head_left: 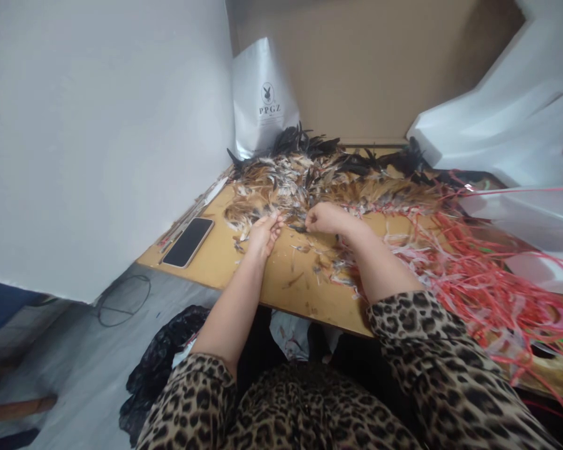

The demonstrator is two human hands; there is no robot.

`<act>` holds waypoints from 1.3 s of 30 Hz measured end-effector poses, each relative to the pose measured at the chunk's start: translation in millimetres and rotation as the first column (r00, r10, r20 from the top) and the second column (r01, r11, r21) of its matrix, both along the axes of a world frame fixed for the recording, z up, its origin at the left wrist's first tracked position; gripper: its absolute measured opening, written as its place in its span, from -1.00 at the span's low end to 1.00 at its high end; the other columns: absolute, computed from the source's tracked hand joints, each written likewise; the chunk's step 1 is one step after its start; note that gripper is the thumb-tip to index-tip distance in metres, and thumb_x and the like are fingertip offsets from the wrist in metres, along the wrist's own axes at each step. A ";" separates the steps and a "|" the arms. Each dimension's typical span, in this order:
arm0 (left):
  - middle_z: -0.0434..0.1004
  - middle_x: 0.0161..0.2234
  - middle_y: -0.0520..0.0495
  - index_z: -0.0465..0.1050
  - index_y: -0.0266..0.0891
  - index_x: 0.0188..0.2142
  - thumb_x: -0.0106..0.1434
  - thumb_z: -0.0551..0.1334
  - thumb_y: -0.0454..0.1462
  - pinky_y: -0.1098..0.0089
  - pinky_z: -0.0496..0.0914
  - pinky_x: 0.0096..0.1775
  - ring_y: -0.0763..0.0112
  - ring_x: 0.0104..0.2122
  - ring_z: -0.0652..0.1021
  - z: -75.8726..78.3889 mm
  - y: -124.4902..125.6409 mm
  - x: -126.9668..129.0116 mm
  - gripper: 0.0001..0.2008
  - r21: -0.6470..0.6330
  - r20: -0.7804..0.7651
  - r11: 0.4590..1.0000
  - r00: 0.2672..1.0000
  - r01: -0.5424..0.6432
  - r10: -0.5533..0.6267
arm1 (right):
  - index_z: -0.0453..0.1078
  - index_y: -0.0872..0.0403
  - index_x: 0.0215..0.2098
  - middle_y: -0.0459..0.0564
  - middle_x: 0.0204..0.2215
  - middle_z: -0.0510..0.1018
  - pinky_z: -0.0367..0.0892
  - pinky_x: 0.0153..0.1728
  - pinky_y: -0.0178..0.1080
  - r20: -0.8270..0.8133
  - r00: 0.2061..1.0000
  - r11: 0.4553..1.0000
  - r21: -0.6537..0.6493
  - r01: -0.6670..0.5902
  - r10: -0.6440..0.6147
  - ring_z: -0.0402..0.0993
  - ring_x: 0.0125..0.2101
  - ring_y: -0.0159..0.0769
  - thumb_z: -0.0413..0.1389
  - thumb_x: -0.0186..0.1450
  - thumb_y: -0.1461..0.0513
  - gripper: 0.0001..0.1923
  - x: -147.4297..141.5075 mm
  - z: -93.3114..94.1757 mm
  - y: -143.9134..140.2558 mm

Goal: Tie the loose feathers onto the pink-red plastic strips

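Note:
Over the near edge of a feather pile, my left hand [265, 234] is closed, its thumb and fingertips pinched on what looks like a small feather. To its right, my right hand [329, 219] has its fingers curled in, knuckles up. A dark feather tip lies by its fingertips; whether they grip it is hidden. Brown, cream and black feathers [281, 181] spread across the back of the yellowish table [281, 294], in front of both hands. Loose feather bits [304, 249] are scattered just below the hands.
Red and pale pink strings [488, 281] lie tangled on the right. A phone [188, 242] rests by the table's left edge. A silver bag [263, 94] stands behind the feathers; white sheeting [511, 119] is at the right. A black plastic bag [162, 362] sits on the floor.

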State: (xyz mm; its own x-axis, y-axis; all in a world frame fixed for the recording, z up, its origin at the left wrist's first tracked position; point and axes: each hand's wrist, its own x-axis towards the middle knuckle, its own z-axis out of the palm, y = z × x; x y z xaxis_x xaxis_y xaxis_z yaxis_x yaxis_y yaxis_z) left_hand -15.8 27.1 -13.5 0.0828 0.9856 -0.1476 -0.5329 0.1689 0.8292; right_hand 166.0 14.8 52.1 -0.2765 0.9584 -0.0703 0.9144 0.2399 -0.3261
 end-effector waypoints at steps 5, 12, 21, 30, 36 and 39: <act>0.51 -0.46 -0.04 0.43 -0.35 -0.37 0.01 0.29 -0.29 0.63 0.23 -0.56 0.66 -0.55 0.47 -0.3 0.1 0.3 -0.82 0.006 -0.012 1.000 1.000 -0.008 0.008 | 0.51 0.08 -0.48 0.13 -0.47 0.54 0.19 -0.46 -0.30 0.186 0.980 0.998 -0.012 0.067 -0.063 0.42 -0.45 -0.23 0.23 -0.11 0.18 -0.80 -12.5 2.1 -7.8; 0.49 -0.16 -0.18 0.43 -0.36 -0.43 0.00 0.29 -0.26 0.60 0.26 -0.54 0.62 -0.51 0.49 3.0 -6.1 4.0 -0.82 0.076 -0.132 0.997 0.991 0.009 0.001 | 0.48 0.08 -0.51 0.03 -0.53 0.53 0.14 -0.51 -0.33 0.066 0.998 1.000 0.028 -0.004 0.002 0.37 -0.53 -0.32 0.10 0.00 0.25 -0.87 -4.6 0.5 -2.4; 0.44 -0.08 -0.24 0.44 -0.37 -0.42 -0.04 0.32 -0.24 0.59 0.31 -0.52 0.61 -0.52 0.48 3.7 -10.2 5.6 -0.78 0.090 -0.205 0.978 0.964 0.189 -0.168 | 0.43 0.13 -0.52 -0.12 -0.60 0.47 0.15 -0.51 -0.40 -0.338 0.934 0.992 -0.014 -0.126 0.114 0.27 -0.58 -0.47 0.10 -0.01 0.27 -0.90 18.0 16.2 -2.2; 0.54 -0.33 -0.18 0.46 -0.40 -0.40 0.01 0.30 -0.34 0.57 0.37 -0.40 0.49 -0.39 0.54 1.6 -11.8 7.0 -0.86 0.056 -0.076 0.959 0.959 0.277 -0.272 | 0.39 0.15 -0.46 -0.11 -0.63 0.42 0.15 -0.54 -0.41 -0.627 0.769 0.969 -0.089 -0.231 0.126 0.25 -0.61 -0.50 0.13 0.02 0.18 -0.82 30.1 25.2 -6.4; 0.54 -0.32 -0.19 0.46 -0.42 -0.39 0.07 0.25 -0.38 0.57 0.37 -0.33 0.50 -0.36 0.54 3.5 -12.7 7.0 -0.90 0.057 0.004 0.953 0.955 0.296 -0.297 | 0.37 0.16 -0.46 -0.10 -0.62 0.43 0.14 -0.56 -0.41 -0.648 0.755 0.969 -0.109 -0.221 0.099 0.25 -0.61 -0.50 0.16 0.02 0.15 -0.78 30.8 19.4 -2.5; 0.51 -0.21 -0.21 0.45 -0.41 -0.39 0.08 0.23 -0.39 0.56 0.37 -0.33 0.49 -0.32 0.54 4.5 -12.3 5.9 -0.92 0.068 0.032 0.963 0.964 0.261 -0.264 | 0.37 0.16 -0.45 -0.09 -0.61 0.43 0.14 -0.56 -0.41 -0.671 0.736 0.967 -0.120 -0.225 0.088 0.26 -0.61 -0.51 0.16 0.02 0.14 -0.77 31.9 19.9 -3.3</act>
State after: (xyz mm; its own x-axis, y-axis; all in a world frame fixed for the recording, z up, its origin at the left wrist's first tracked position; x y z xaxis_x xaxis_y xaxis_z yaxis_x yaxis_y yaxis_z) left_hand -9.9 14.8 -9.0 0.3443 0.9357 -0.0773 -0.5103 0.2556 0.8211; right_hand 197.8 11.5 72.0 -0.4642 0.8855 0.0196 0.4105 0.2347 -0.8811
